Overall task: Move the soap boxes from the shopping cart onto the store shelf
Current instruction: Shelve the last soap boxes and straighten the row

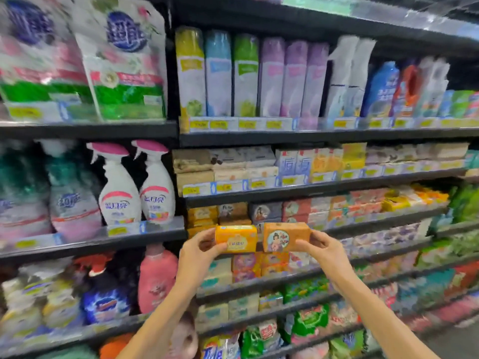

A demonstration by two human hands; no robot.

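My left hand (201, 251) grips a bright yellow-orange soap box (236, 238) by its left end. My right hand (324, 248) grips a darker orange soap box (285, 235) with a round picture on its front, by its right end. Both boxes are held side by side, almost touching, in front of the soap shelf (383, 220). Just behind them stand stacked soap boxes (233, 212) in yellow, brown, grey and red. The shopping cart is out of view.
Spray bottles (137, 187) and detergent bottles fill the shelves to the left. Aerosol cans (248, 76) stand on the upper shelf. More soap boxes and green packs line the lower shelves. A child's head (185, 338) shows low between my arms.
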